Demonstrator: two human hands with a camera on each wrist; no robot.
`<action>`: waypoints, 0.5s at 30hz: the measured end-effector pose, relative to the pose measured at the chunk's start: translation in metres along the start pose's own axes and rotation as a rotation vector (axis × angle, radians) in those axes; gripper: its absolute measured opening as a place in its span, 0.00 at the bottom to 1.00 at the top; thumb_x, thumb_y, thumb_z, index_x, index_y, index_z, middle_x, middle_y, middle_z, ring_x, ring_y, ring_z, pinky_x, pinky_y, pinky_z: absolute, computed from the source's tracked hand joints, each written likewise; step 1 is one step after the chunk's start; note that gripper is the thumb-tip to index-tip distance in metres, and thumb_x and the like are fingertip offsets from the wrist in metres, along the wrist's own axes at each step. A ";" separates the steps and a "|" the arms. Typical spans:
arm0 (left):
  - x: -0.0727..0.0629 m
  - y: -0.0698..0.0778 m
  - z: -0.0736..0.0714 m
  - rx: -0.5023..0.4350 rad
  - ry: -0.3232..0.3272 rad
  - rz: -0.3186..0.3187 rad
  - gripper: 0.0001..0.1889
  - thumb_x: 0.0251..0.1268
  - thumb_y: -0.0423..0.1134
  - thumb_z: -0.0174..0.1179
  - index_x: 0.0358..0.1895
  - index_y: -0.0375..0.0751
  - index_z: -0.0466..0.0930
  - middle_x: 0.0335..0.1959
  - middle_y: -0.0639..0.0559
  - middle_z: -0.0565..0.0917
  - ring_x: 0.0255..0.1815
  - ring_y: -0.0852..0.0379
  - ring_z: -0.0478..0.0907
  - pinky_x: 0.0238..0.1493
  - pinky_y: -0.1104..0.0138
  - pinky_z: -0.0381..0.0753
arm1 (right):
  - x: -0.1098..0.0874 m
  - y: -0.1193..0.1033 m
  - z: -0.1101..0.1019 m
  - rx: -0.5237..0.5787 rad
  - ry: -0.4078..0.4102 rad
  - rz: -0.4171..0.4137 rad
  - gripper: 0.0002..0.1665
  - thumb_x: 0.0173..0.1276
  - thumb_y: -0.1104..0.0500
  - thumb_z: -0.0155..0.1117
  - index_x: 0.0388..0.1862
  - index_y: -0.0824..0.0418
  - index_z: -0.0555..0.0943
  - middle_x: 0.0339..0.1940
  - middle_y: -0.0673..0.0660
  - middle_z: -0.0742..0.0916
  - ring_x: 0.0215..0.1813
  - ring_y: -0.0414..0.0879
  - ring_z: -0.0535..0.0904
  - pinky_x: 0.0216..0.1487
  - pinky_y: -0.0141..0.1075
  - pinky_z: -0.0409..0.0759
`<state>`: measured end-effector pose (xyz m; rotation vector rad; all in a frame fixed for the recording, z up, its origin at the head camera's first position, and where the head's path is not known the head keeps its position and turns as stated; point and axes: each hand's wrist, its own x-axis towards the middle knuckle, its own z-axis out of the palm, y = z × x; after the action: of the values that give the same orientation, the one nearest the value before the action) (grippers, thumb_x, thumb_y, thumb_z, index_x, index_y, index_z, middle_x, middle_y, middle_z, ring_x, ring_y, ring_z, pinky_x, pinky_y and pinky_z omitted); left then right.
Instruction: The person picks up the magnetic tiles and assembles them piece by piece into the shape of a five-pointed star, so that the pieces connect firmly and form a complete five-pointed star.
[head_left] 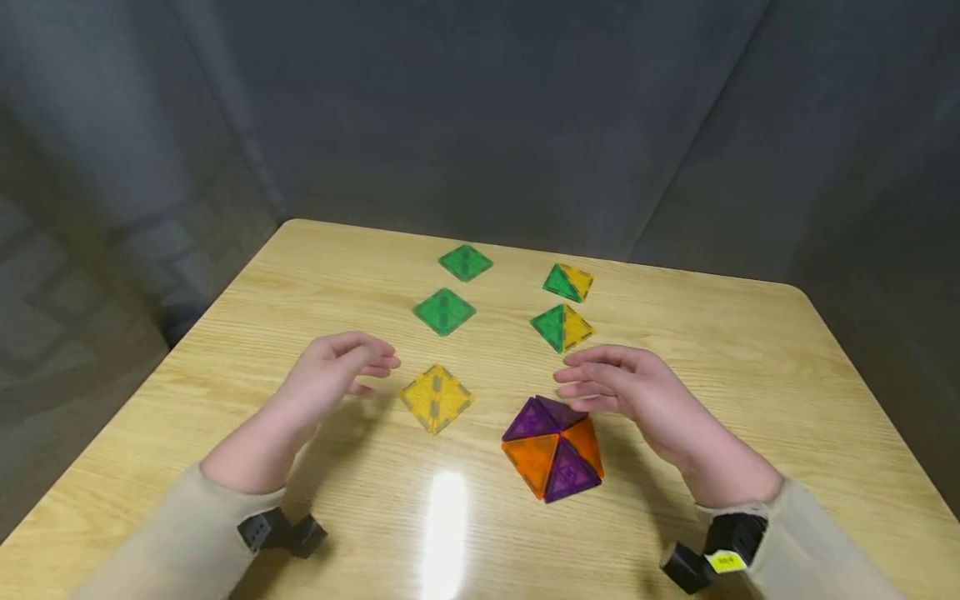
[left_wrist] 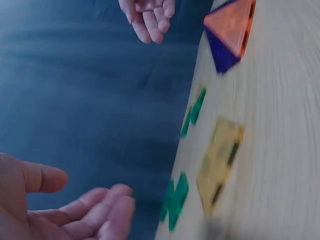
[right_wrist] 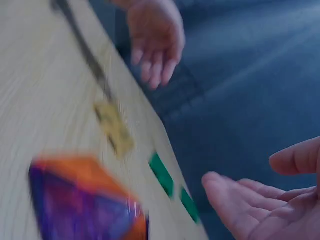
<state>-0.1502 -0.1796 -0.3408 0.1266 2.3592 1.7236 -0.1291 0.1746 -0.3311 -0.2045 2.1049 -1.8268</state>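
Note:
My left hand (head_left: 337,371) hovers over the table, fingers loosely extended and holding nothing, just left of a yellow diamond of two magnetic triangle tiles (head_left: 437,399). On the other side, my right hand (head_left: 618,379) is also empty, its fingers relaxed above the back right of a raised dome of purple and orange magnetic tiles (head_left: 532,462). Farther back lie two green tile diamonds (head_left: 444,312) (head_left: 466,262) and two green-and-yellow ones (head_left: 562,327) (head_left: 568,282). In the right wrist view the dome (right_wrist: 82,200) is blurred, partly cut off by the frame.
A light wooden table (head_left: 750,358) carries all the tiles. Dark grey curtains (head_left: 480,117) hang behind its far edge and along the sides. Black wrist cameras (head_left: 281,533) are strapped on both sleeves. A bright light reflection lies on the front of the tabletop.

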 end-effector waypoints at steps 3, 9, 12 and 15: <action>-0.003 -0.011 -0.012 -0.030 -0.036 -0.080 0.23 0.77 0.40 0.47 0.63 0.21 0.68 0.57 0.30 0.78 0.56 0.39 0.78 0.52 0.54 0.82 | 0.021 -0.004 0.018 0.060 -0.096 0.041 0.26 0.79 0.58 0.49 0.67 0.76 0.67 0.62 0.71 0.78 0.60 0.60 0.79 0.60 0.44 0.77; -0.002 -0.030 -0.006 -0.193 -0.149 -0.166 0.30 0.75 0.40 0.48 0.67 0.15 0.57 0.61 0.22 0.72 0.62 0.34 0.73 0.57 0.54 0.78 | 0.052 0.002 0.055 0.024 -0.202 0.179 0.36 0.76 0.59 0.51 0.73 0.78 0.54 0.68 0.74 0.70 0.66 0.64 0.71 0.68 0.50 0.68; -0.003 -0.033 -0.003 -0.272 -0.154 -0.188 0.31 0.75 0.40 0.48 0.68 0.15 0.55 0.62 0.22 0.71 0.63 0.33 0.71 0.58 0.53 0.78 | 0.059 0.008 0.072 -0.014 -0.163 0.235 0.38 0.73 0.58 0.54 0.73 0.77 0.55 0.67 0.73 0.72 0.64 0.64 0.73 0.68 0.52 0.67; -0.006 -0.032 -0.002 -0.329 -0.138 -0.213 0.30 0.75 0.39 0.48 0.68 0.16 0.55 0.62 0.22 0.70 0.64 0.34 0.71 0.58 0.53 0.78 | 0.059 0.011 0.082 -0.005 -0.145 0.252 0.39 0.73 0.58 0.54 0.74 0.77 0.55 0.67 0.72 0.72 0.64 0.63 0.73 0.68 0.52 0.67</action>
<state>-0.1427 -0.1922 -0.3702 -0.0553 1.8872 1.8984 -0.1544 0.0801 -0.3606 -0.0660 1.9393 -1.6107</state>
